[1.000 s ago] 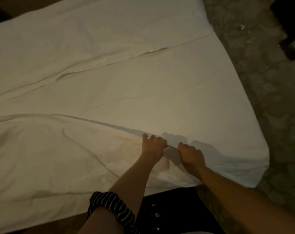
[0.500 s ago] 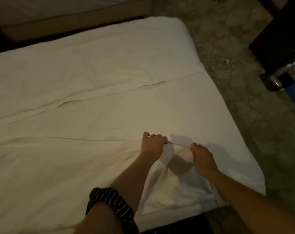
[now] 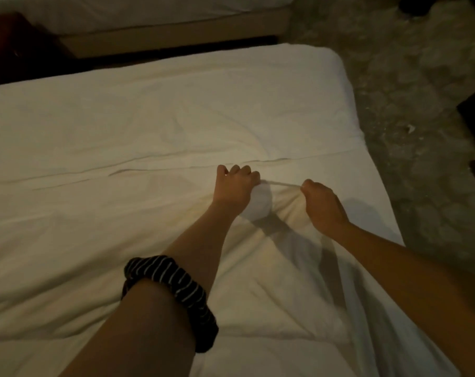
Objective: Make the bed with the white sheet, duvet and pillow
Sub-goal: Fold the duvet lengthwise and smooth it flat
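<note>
White sheet (image 3: 281,184) edge now sits farther up the bed (image 3: 258,77), roughly mid-mattress, taut between left hand (image 3: 235,187) and right hand (image 3: 323,205), both fists clenched on it. Dim light: possibly the duvet instead; spreading looks only part done.

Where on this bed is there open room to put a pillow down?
The flat stretch of bed between the long crease and the far edge is free, as is the part left of the left arm. Crowded: around the left hand and right hand, where the sheet bunches.
</note>
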Motion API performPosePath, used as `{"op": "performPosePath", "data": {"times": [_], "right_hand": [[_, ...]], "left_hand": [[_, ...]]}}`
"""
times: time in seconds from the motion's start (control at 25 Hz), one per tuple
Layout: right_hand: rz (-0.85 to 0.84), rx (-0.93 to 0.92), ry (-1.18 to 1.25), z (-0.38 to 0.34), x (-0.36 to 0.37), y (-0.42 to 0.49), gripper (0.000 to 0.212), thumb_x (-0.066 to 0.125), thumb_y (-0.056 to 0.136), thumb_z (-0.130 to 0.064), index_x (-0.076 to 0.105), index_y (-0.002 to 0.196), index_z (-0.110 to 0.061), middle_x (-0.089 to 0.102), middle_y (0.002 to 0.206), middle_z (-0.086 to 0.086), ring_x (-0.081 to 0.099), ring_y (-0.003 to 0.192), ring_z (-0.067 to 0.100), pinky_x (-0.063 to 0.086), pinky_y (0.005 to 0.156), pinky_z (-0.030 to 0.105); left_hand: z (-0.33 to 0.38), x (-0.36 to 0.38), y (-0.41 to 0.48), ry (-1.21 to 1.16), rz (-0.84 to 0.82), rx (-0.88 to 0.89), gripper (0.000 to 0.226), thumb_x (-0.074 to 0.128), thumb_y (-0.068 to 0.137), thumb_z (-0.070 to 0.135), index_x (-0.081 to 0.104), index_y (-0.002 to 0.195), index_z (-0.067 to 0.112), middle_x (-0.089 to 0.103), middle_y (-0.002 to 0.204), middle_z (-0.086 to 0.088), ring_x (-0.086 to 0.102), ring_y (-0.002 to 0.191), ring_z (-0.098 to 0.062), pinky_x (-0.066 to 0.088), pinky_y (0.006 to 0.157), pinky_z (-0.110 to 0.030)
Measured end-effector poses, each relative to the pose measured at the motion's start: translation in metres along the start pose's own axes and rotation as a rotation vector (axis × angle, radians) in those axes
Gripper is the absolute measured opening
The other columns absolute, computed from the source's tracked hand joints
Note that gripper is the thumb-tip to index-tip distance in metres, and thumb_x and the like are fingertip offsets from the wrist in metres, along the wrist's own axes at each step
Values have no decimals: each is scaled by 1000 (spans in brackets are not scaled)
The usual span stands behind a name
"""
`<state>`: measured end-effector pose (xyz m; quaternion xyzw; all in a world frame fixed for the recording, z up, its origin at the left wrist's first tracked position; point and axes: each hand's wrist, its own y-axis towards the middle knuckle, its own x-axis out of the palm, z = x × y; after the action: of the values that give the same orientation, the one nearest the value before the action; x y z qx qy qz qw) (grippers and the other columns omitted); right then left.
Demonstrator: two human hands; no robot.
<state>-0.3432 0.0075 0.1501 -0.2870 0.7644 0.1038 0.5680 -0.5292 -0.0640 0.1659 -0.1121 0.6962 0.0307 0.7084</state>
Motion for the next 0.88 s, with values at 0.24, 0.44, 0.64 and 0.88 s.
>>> {"op": "performPosePath", "data": {"times": [0.24, 0.44, 0.64, 0.88], "right_hand": [[-164, 37, -72, 15, 39, -2, 20, 37, 97, -5, 48, 114, -5, 53, 111, 16, 51, 102, 33, 41, 82, 38], [-140, 255, -72, 55, 35, -103, 36, 49, 95, -23, 42, 129, -14, 46, 127, 10, 43, 118, 28, 34, 94, 37], [-202, 566, -30, 83, 59, -253, 44, 53, 92, -34, 44, 130, -13, 47, 126, 9, 46, 115, 28, 38, 89, 36], [-216, 764, -26, 94, 84, -337, 49, 46, 95, -43, 34, 135, -16, 43, 131, 5, 44, 117, 21, 40, 92, 32]], "left_hand": [[36, 56, -24, -104, -28, -62, 41, 61, 90, 32, 49, 127, 19, 49, 124, -4, 52, 108, -25, 37, 89, -40], [80, 59, -65, -168, -224, 113, 38, 48, 97, 29, 40, 133, 20, 42, 130, -4, 47, 116, -27, 33, 94, -40], [148, 60, -111, -94, -273, 519, 39, 47, 98, 28, 37, 135, 19, 39, 135, -4, 46, 118, -26, 32, 93, -39], [223, 81, -171, -24, -347, 766, 40, 51, 95, 23, 42, 133, 17, 42, 134, -6, 46, 117, -29, 34, 93, -41]]}}
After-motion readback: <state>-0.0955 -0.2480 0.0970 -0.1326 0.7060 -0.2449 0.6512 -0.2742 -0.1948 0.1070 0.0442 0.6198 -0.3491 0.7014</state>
